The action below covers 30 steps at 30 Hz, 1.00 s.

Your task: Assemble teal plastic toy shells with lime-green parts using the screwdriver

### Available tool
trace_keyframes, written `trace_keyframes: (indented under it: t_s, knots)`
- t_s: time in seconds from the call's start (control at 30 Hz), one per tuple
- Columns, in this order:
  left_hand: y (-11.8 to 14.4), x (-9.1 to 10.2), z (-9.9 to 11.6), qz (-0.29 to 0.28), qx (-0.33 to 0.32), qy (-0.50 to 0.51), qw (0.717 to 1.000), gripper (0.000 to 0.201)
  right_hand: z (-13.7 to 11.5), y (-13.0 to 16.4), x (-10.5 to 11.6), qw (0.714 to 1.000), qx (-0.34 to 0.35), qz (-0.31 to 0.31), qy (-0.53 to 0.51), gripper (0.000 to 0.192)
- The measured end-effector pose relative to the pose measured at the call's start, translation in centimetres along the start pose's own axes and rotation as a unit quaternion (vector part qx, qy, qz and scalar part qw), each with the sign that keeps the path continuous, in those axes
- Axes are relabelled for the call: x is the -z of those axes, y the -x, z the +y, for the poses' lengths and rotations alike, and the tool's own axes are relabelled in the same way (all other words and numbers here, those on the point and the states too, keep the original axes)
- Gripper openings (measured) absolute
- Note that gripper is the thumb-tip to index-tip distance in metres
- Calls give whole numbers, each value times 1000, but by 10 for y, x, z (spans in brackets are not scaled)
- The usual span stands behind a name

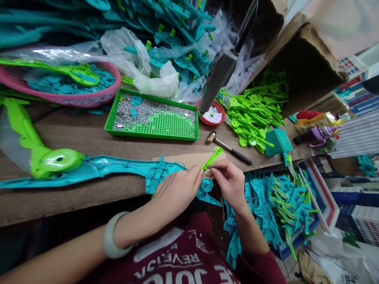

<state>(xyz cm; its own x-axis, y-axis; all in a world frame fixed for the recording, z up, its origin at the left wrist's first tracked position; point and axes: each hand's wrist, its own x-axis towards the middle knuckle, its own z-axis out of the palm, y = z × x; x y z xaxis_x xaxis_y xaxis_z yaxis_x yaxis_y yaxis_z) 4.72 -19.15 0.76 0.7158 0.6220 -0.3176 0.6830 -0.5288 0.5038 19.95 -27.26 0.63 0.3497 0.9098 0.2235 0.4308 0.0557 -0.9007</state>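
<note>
Closed around a narrow lime-green plastic part [213, 156], my left hand [182, 185] hovers over the right end of a long blue plastic shell [118, 167]. My right hand [227, 181] is beside it, thumb and fingers pinched together at the part's lower end; what sits between those fingertips is too small to make out. The shell lies along the bench with ribs and a thin wire inside. At its left end a lime-green piece with a round hub [60, 161] is attached. My left hand hides some of the shell.
A green tray [154, 136] holds many small metal pieces. Close by are a hammer [227, 147], a red basket [217, 121], a grey post [217, 79] and a pile of lime-green parts [254, 106]. A pink basket [111, 88] stands left; blue parts [266, 205] lie right.
</note>
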Motion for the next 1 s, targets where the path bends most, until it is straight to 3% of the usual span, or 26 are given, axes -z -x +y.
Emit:
trace_keyframes:
  t_s: [0.17, 0.3, 0.77, 1.0]
  knots:
    - [3, -5, 2, 13, -9, 2, 1000, 37, 1, -1, -2, 972, 162, 25, 167, 8]
    - [4, -5, 5, 9, -17, -15, 1000, 38, 1, -1, -3, 957, 208, 31, 198, 10]
    - [7, -7, 11, 0, -6, -77, 997, 39, 5, 5, 1, 940, 219, -25, 261, 23]
    - [5, -7, 16, -16, -3, -47, 999, 40, 2, 5, 7, 979, 106, -32, 173, 16]
